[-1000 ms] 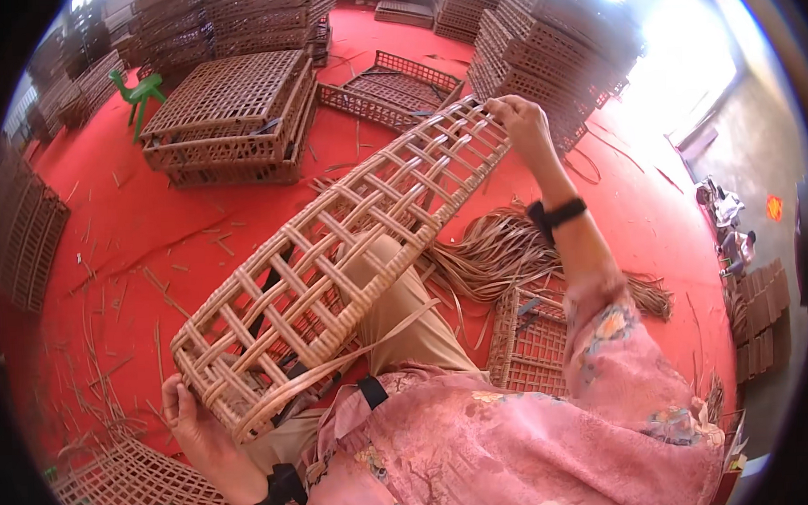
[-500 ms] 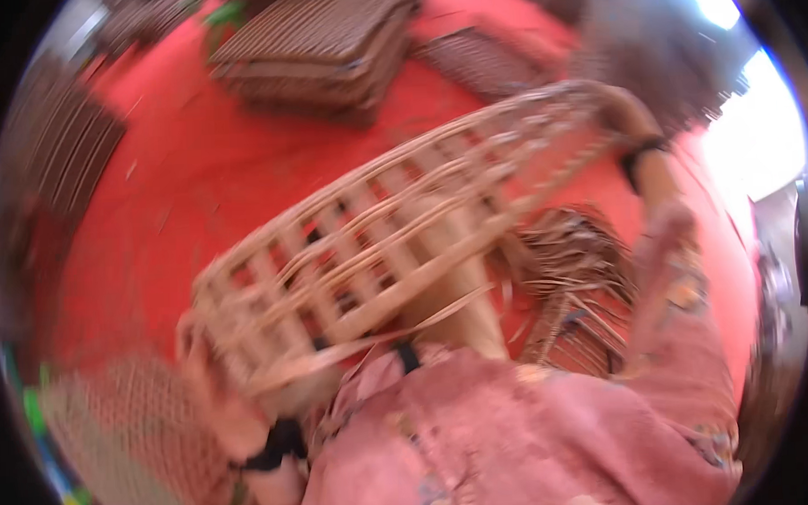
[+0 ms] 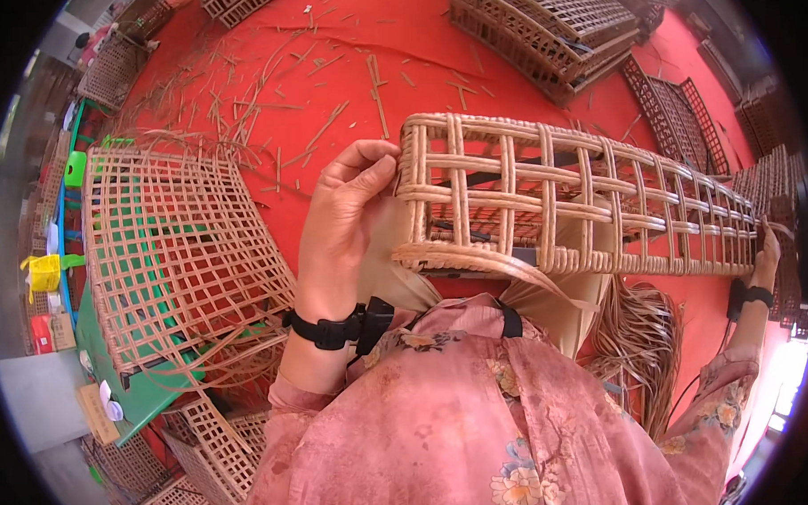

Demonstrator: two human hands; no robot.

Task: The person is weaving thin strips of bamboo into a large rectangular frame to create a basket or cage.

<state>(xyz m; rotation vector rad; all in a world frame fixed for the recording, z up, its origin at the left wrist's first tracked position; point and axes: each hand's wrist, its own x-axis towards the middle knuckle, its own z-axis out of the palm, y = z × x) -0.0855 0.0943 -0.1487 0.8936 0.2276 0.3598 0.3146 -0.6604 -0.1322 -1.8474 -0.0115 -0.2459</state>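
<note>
A long, light-brown wicker basket [image 3: 558,211] with an open lattice is held up in front of my chest, its side toward me. My left hand [image 3: 353,187] pinches its left end, with thumb and fingers at the upper corner. At the far right end, my right hand [image 3: 766,250] grips the basket; its fingers are partly hidden behind the edge. A loose flat cane strip [image 3: 547,283] trails from the lower left rim toward my lap. Below the basket, toward the right, lies a bundle of brown cane strips [image 3: 643,342].
At left, a large woven lattice panel [image 3: 181,251] leans over a green table [image 3: 113,343]. Stacked brown baskets [image 3: 548,34] stand at the back, with dark lattice pieces [image 3: 680,123] to their right. Cut cane scraps [image 3: 328,122] litter the red floor covering [image 3: 397,48].
The view has swung round and steadied from a blur. The basket has gone from slanting up to the right to slanting slightly down that way, both hands still at its ends.
</note>
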